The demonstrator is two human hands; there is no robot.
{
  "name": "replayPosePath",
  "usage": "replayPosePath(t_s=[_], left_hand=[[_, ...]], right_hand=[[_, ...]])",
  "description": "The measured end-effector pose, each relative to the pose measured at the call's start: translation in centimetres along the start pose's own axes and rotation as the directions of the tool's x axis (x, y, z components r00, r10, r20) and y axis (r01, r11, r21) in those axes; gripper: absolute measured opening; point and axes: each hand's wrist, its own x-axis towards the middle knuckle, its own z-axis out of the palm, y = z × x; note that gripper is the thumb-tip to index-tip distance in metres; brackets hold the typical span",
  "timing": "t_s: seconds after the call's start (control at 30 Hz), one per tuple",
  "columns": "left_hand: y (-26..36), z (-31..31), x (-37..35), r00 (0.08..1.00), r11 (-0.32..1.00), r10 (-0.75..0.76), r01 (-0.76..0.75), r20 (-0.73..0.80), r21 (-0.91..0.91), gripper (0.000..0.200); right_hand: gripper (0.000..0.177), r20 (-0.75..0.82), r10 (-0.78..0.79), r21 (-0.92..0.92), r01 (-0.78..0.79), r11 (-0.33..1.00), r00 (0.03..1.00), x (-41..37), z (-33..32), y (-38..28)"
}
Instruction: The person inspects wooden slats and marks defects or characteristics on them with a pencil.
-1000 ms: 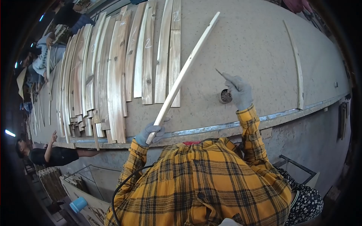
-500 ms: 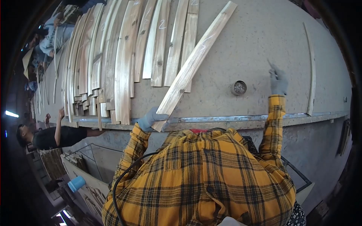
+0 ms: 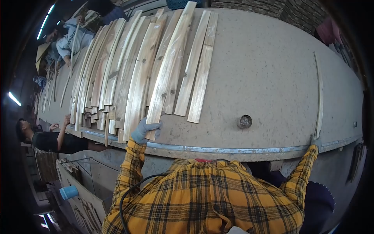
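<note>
My left hand [image 3: 145, 130], in a grey glove, is closed around the near end of a long pale wooden board [image 3: 166, 72]. The board points away from me and overlaps the right part of a row of similar boards [image 3: 134, 78]. Pale marks are drawn on some of them. My gloved right hand [image 3: 316, 141] is at the bench's near edge, by the near end of a thin wooden strip [image 3: 320, 93]. Its fingers are too small and dark to show whether they grip the strip.
A small round tin [image 3: 245, 122] with greyish contents stands on the grey bench top [image 3: 261, 70]. A metal strip [image 3: 202, 149] runs along its near edge. One person in dark clothes [image 3: 62, 141] is at the left; others work farther back. A blue cup [image 3: 69, 192] is at lower left.
The view has tilted up. My left hand has swung the board left, over the row. My right hand has come back from the bench's middle to the strip's near end.
</note>
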Motion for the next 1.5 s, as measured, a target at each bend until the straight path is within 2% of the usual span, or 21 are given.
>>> replayPosePath(t_s=[0.17,0.2,0.23,0.27,0.3,0.33,0.37,0.43,0.47,0.53,0.67,0.73,0.87,0.97,1.0,1.03,1.17,1.23,1.27,1.33,1.5], left_hand=[[0.1,-5.4,1.3,0.995,0.992,0.057,-0.065,-0.079,-0.107,0.058],[-0.1,-6.7,1.8,0.944,0.993,0.058,-0.088,-0.325,-0.079,0.052],[1.9,-5.1,2.1,0.933,0.999,0.040,-0.032,-0.358,0.029,0.051],[4.1,-2.1,2.4,0.774,0.858,0.249,0.103,-0.582,0.504,0.058],[1.4,-13.4,5.5,0.791,0.636,0.294,0.257,-0.537,0.727,0.065],[1.6,-12.7,6.4,0.620,0.512,0.570,0.246,-0.540,0.823,0.068],[2.9,-10.7,6.8,0.378,0.380,0.805,0.265,-0.458,0.886,0.072],[5.6,-5.7,7.6,0.474,0.584,0.699,0.055,-0.536,0.810,0.068],[6.1,-2.4,8.0,0.594,0.596,0.675,-0.090,-0.437,0.798,0.060],[4.9,3.6,9.8,0.778,0.699,0.569,-0.287,-0.267,0.655,0.047],[2.8,12.8,12.4,0.986,0.881,0.159,-0.162,0.044,0.445,0.043],[1.9,14.5,13.7,0.984,0.969,-0.021,-0.023,0.175,0.246,0.047],[-2.0,14.1,15.8,0.876,0.932,-0.254,0.335,0.411,-0.136,0.052],[-4.0,11.7,15.2,0.920,0.893,-0.369,0.389,0.130,-0.227,0.051],[-3.8,10.9,14.0,0.895,0.856,-0.377,0.435,0.240,-0.279,0.046],[-4.2,10.4,13.2,0.894,0.850,-0.386,0.440,0.226,-0.288,0.046],[-5.8,9.7,11.3,0.919,0.922,-0.355,0.375,0.175,-0.098,0.045],[-5.8,10.7,10.5,0.938,0.927,-0.334,0.345,-0.094,0.144,0.045],[-6.2,10.0,10.6,0.933,0.924,-0.345,0.356,-0.101,0.138,0.045],[-7.2,8.1,11.0,0.924,0.880,-0.365,0.382,0.112,-0.281,0.042],[-7.5,8.2,10.3,0.973,0.973,-0.228,0.226,-0.046,-0.055,0.037]], right_hand=[[0.065,0.150,-0.043,-0.102,0.058,0.993,0.988,3.7,2.8,1.5],[0.063,0.243,-0.025,-0.125,0.057,0.990,0.970,3.2,1.7,0.5],[0.070,0.418,-0.100,0.329,-0.048,0.943,0.903,5.1,4.9,1.3],[0.070,0.402,-0.031,0.319,-0.109,0.941,0.915,5.7,4.5,7.4],[0.065,0.300,-0.095,0.271,0.011,0.963,0.949,-1.3,2.1,-4.8],[0.063,0.201,-0.171,0.212,0.128,0.969,0.964,-6.2,-0.7,-13.7],[0.064,0.115,-0.266,0.146,0.249,0.958,0.957,-6.8,-2.2,-10.7],[0.056,0.073,-0.267,0.525,0.191,0.830,0.961,-11.6,-2.0,-16.0],[0.057,0.222,-0.231,0.628,0.043,0.777,0.947,-13.9,-2.4,-17.8],[0.057,0.148,-0.296,0.888,0.005,0.460,0.944,-21.1,-3.9,-21.3],[0.041,0.288,-0.475,0.958,-0.251,0.143,0.831,-30.7,-2.7,-25.3],[0.043,0.399,-0.603,0.903,-0.408,0.131,0.690,-35.9,-4.2,-26.3],[0.046,0.429,-0.738,0.890,-0.386,0.245,0.521,-42.7,-5.3,-26.8],[0.047,0.419,-0.795,0.907,-0.152,0.394,0.438,-44.3,-5.3,-26.3],[0.048,0.351,-0.824,0.936,-0.185,0.299,0.445,-44.1,-4.7,-25.9],[0.050,0.279,-0.844,0.955,-0.221,0.197,0.458,-43.5,-4.0,-25.6],[0.050,0.224,-0.816,0.954,0.051,0.295,0.533,-39.2,0.0,-24.9],[0.047,0.164,-0.804,0.941,0.154,0.301,0.572,-38.8,0.0,-25.3],[0.045,0.095,-0.791,0.917,0.256,0.307,0.605,-38.7,0.2,-25.5],[0.042,0.092,-0.806,0.936,0.226,0.270,0.585,-38.5,1.5,-26.2],[0.027,0.080,-0.850,0.934,0.259,0.247,0.521,-40.0,0.1,-26.6]])
